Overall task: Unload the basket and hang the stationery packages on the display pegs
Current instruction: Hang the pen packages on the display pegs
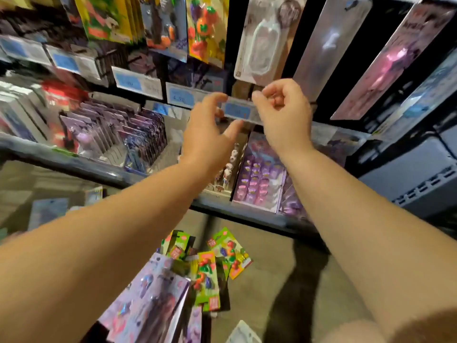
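Both my arms reach up to a clear price label strip at the front end of a display peg. My left hand holds its left end, fingertips above and thumb under it. My right hand pinches its right end with curled fingers. Neither hand holds a package. Below my arms lies a pile of stationery packages: green and yellow fruit-eraser cards and purple cards. The basket under them is not plainly visible. A white carded package hangs just above the label.
More carded packages hang on pegs across the top, among them a fruit-eraser card. A shelf below holds rows of purple packs and a purple box. A grey crate stands at the right. The floor is bare concrete.
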Demonstrator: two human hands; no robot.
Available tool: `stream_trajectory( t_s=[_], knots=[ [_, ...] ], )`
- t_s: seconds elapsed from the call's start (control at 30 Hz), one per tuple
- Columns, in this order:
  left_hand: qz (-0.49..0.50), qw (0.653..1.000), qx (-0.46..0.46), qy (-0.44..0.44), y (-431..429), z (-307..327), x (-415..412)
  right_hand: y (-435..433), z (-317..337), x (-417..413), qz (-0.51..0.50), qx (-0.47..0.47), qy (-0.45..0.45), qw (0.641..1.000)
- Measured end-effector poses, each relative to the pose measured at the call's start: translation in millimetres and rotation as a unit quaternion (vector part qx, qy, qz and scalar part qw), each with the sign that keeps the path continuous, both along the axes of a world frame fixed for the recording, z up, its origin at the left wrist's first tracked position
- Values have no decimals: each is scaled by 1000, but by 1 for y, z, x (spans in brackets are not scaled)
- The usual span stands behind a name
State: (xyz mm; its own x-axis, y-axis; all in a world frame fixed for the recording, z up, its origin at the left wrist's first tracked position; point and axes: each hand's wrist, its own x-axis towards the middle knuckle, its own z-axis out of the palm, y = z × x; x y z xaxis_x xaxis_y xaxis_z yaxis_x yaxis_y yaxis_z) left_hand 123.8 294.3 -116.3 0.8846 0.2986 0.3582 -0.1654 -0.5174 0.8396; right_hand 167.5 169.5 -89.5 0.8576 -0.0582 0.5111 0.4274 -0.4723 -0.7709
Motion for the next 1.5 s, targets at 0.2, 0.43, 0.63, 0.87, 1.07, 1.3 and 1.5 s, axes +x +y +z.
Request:
stream_trajectory(
  t_s=[0.2,0.43,0.63,0.87,1.07,1.3,1.5],
  knots=[
    [-91,978,104,156,20,-121,-66,-9,-89,-45,99,-185,157,965],
    [-263,838,364,309,41,-226,-131,-32,-245,-120,192,-427,444,764],
    [-354,736,502,285,71,-289,-174,-73,-311,-188,369,-572,451,577],
    [-337,730,501,321,78,-304,-183,-83,-338,-204,428,-651,333,532],
    [-321,732,474,370,82,-314,-192,-81,-352,-204,422,-665,282,547],
    [-306,734,470,382,79,-310,-195,-90,-350,-195,358,-593,377,614],
    [-304,739,423,427,70,-292,-194,-91,-325,-164,308,-484,490,657]
  ],
)
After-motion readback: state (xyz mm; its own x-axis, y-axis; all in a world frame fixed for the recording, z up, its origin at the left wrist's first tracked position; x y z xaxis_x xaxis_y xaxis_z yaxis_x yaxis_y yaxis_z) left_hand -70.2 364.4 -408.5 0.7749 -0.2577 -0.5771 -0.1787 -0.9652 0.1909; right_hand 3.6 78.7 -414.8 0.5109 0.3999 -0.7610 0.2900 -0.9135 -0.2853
